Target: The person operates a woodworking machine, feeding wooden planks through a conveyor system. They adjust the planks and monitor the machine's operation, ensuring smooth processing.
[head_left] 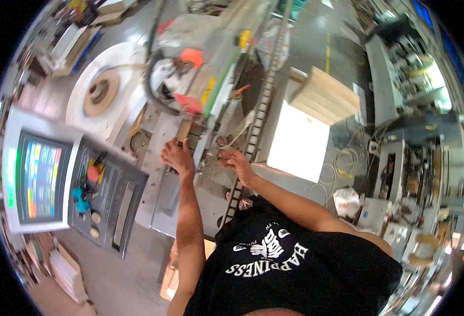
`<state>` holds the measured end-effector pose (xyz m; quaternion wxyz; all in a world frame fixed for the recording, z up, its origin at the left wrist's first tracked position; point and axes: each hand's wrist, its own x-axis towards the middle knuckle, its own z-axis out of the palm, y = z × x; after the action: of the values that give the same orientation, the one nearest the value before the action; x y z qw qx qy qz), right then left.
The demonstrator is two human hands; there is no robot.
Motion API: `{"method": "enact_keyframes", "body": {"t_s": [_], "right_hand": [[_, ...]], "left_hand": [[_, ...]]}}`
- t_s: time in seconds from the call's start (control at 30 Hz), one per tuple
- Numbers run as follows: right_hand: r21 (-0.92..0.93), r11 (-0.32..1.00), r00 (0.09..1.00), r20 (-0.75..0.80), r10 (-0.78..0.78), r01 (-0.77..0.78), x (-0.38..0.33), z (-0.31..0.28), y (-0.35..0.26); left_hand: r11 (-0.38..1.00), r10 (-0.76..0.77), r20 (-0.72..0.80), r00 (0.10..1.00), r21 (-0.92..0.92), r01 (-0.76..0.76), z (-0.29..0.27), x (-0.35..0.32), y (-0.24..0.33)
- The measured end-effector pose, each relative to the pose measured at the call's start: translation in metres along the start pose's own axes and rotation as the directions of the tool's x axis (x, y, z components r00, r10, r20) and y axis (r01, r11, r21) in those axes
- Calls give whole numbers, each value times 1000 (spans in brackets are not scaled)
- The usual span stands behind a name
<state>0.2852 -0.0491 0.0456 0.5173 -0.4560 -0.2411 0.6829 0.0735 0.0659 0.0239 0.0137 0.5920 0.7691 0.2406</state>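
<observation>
My left hand (pixel 177 157) is over the grey metal bed (pixel 160 131) of a long machine. Its fingers are apart and bent downward, their tips close to a small tan block (pixel 184 129); whether they touch it I cannot tell. To its right, my right hand (pixel 235 163) reaches in over the machine with its fingers apart and pointing left, nothing visible in them. A pale cord or strip (pixel 242 130) slants just above the right hand. Beside that wrist runs a black cable chain (pixel 262 100). Small parts under both hands are blurred.
A control panel with a lit screen (pixel 41 179) and knobs stands at the left. Behind it is a large white roll (pixel 113 58). On the right, a stack of tan sheets (pixel 326 97) sits by a white board (pixel 299 141). Coiled hoses (pixel 345 163) lie on the floor.
</observation>
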Motion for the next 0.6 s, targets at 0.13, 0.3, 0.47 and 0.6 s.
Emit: {"method": "enact_keyframes", "body": {"t_s": [0.13,0.3,0.47,0.6], "right_hand": [[28,1000,979,-206,-3,9,-46,-101,-1],[71,997,825,-561,68,-33,-99,-210,-27],[85,952,647,-751,-132,293,-101,-360,-11],[73,929,559,-815,-154,363,-75,-448,-32]], "left_hand": [[999,40,-61,997,31,-38,15,4,-6],[992,129,-77,989,6,-129,-3,-49,0],[885,313,-34,949,-353,-305,2,-114,82],[744,534,203,820,-574,-342,20,-137,190]]}}
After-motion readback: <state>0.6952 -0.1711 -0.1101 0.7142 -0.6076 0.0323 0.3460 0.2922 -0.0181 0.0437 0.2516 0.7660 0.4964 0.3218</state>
